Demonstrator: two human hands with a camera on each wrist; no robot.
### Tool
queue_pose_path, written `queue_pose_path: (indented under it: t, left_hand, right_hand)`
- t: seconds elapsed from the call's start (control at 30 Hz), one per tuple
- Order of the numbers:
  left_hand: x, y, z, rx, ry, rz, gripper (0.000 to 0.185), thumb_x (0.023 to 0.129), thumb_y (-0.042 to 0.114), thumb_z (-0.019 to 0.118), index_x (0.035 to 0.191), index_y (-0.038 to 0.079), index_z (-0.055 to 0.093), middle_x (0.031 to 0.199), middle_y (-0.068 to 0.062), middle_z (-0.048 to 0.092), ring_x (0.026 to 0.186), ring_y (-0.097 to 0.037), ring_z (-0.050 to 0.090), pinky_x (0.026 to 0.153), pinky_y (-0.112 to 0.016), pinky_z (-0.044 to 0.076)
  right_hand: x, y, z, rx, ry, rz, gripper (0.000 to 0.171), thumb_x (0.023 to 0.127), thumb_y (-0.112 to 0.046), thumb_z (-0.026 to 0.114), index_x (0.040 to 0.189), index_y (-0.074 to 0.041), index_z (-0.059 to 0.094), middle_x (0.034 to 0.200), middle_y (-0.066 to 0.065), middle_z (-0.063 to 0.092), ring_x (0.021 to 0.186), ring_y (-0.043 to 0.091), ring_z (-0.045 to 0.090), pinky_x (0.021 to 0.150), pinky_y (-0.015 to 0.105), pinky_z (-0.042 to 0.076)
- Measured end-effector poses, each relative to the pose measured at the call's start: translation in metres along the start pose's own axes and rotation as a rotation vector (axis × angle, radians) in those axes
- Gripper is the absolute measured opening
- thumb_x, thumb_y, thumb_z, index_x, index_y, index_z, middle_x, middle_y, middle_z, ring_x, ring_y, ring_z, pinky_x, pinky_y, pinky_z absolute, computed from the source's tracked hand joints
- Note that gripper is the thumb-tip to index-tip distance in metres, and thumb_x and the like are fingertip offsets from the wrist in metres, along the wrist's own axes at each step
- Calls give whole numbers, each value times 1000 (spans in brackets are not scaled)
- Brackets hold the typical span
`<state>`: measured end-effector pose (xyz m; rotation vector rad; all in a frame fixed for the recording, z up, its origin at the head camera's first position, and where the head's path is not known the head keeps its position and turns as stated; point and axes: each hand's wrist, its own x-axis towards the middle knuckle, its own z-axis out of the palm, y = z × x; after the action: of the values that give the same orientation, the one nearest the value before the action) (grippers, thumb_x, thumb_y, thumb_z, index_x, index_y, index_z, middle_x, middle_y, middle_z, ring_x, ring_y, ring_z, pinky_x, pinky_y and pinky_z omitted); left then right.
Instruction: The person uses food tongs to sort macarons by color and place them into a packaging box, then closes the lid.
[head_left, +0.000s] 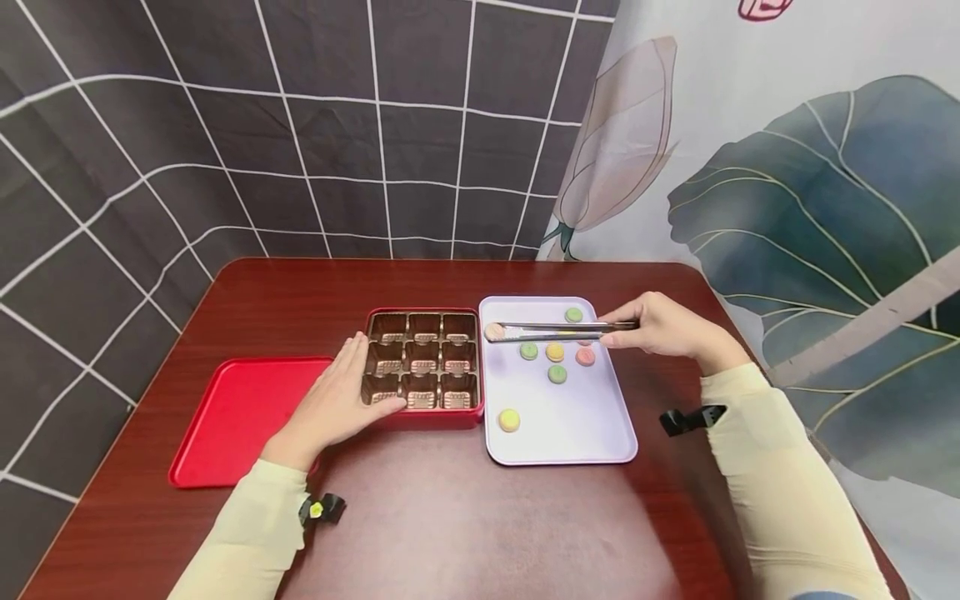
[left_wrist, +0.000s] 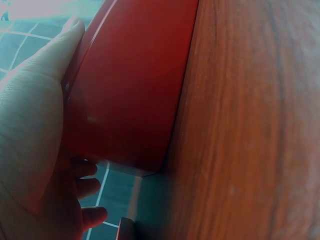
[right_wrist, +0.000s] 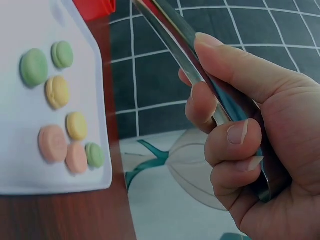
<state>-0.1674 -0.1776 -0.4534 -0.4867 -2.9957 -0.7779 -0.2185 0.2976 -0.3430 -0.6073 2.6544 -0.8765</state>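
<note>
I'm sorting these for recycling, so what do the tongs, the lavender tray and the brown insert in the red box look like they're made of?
Tongs: polished metal, probably stainless steel, with mirror-like reflections. Lavender tray: likely matte plastic, with even colour, rounded corners and a raised rim. Brown insert: thin glossy moulded plastic with glinting cell walls, apparently.

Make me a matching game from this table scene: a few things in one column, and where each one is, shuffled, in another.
Things:
1. tongs
2. left hand
3. red lid
4. yellow macaron

Places:
A. flat on the table, left of the red box
B. alone on the near part of the tray
C. held in the right hand
D. resting against the red box

Pairs: 1-C, 2-D, 3-A, 4-B
</note>
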Motion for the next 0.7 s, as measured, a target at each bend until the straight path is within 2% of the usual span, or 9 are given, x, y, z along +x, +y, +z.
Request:
queue_pose_path:
  t: [0.17,0.23,0.3,0.53,0.7]
  left_hand:
    - [0,0,0,-2,1,0,118,75,69,65,153,-1,11,158,-19,13,145,-35,12,112,-53,23]
    - [-1,0,0,0,1,0,118,75,69,65,153,-1,11,158,-19,13,145,-35,12,112,-53,23]
    - [-1,0,0,2,-2,1,118,75,70,64,153,-1,11,158,-19,13,145,-35,12,112,-53,23]
    - [-1,2,-2,8,-9,2,118,75,74,60,152,-2,13,159,-19,13,145,-35,11,112,-53,22]
    - [-2,1,-2,11,-18,-6,121,73,80,54,153,-1,12,159,-18,13,146,-34,11,112,-54,22]
  right_hand:
    - [21,-6,1,-11,1,2,48,73,-45,81,110,-17,75,72,-1,66,47,16,39,41,28,34]
    - [29,-7,2,-24,-2,-9,45,75,-41,80,111,-15,74,74,-1,66,51,17,39,43,29,33]
    - [35,-9,3,-33,-9,-24,42,79,-35,79,113,-11,73,83,-1,70,56,16,42,46,29,34]
    - [53,-18,6,-53,-48,-15,40,82,-31,77,114,-9,72,63,4,59,42,13,31,44,29,32]
    - [63,-26,7,-58,-84,-16,36,82,-26,78,113,-9,73,71,0,68,43,13,32,44,29,32]
